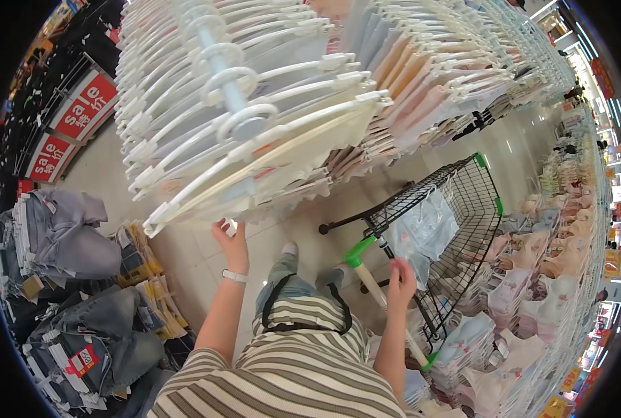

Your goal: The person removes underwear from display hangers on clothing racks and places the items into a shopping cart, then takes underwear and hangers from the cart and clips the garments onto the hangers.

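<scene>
Front hanger (276, 130), white plastic, is at the near end of a crowded garment rail (220, 66). Its long axis lies crosswise to the rail, slanting from low on the person's left to higher on the right; the rail's capped end points towards the wearer. A pale cream garment (296, 153) hangs from it, hem downward.

Left hand (231, 244), with a white wristband (234, 276), is raised just below the hanger's left half. Thumb and fingers are bent beside a small white piece; I cannot tell whether they pinch it or the hem behind. Right hand (400, 282) is loosely half-open beside the black wire shopping cart (474, 209), its fingers upward. Pale blue clothing (429, 223) lies in the cart.

Hard to make out: the cream garment's cut, seen edge-on and overlapped by its hanger; the reddish patch on it, unreadable. The rail's far end is cut off above. The right hand hides part of the cart. Stacked jeans (108, 341) at left run into the dark lens border.
</scene>
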### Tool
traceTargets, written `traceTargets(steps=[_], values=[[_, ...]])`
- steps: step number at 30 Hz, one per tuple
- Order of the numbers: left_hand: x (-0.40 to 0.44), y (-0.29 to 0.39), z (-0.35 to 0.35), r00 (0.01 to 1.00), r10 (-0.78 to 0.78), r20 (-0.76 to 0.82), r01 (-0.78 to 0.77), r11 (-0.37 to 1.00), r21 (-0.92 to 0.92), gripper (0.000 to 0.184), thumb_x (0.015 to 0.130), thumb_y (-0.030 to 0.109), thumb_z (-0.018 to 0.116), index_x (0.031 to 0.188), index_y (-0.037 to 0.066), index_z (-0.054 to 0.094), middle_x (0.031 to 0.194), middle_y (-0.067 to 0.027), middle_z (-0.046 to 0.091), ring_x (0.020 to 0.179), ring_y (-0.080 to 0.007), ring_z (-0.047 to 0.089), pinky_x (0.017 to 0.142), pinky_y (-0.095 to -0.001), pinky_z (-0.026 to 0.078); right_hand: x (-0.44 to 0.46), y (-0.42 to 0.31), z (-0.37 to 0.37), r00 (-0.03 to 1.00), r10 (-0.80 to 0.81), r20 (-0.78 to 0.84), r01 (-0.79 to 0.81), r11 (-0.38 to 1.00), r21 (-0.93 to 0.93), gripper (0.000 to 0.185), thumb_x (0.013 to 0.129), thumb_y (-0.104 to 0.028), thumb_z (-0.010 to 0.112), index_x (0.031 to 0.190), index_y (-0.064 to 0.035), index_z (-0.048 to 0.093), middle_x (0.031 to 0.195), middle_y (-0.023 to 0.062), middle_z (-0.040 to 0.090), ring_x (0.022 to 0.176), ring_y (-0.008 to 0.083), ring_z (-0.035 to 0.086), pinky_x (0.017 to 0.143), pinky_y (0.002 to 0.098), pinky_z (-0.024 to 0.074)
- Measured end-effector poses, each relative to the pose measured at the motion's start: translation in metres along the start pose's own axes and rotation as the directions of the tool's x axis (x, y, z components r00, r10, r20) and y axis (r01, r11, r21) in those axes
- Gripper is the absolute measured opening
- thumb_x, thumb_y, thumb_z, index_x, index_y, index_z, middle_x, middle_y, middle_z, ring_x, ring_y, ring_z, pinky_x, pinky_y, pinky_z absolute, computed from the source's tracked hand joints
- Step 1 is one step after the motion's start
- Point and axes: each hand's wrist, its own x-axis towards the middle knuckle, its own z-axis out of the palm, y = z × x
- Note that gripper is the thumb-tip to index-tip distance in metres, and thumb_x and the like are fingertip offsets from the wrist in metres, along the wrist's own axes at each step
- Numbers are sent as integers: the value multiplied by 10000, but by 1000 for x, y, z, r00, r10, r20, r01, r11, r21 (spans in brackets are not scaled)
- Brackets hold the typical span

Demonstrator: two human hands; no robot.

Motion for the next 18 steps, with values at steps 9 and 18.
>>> traceTargets(steps=[9, 18], values=[[20, 0, -13, 985, -67, 160, 71, 997, -14, 359, 873, 216, 593, 1122, -9, 464, 1095, -128, 525, 1026, -227, 502, 875, -352, 399, 132, -23, 170, 922, -160, 352, 126, 985, 118, 336, 870, -95, 566, 1203, -55, 542, 1051, 105, 624, 930, 191, 592, 811, 293, 469], [19, -9, -17, 956, -2, 293, 91, 952, -291, 287, 908, 200, 559, 1100, -10, 523, 922, -82, 591, 862, -138, 558, 778, -265, 451, 151, 35, 197, 825, -76, 561, -20, 987, 162, 328, 910, -178, 547, 1187, -2, 536, 1019, 38, 603, 902, 104, 552, 779, 254, 445]])
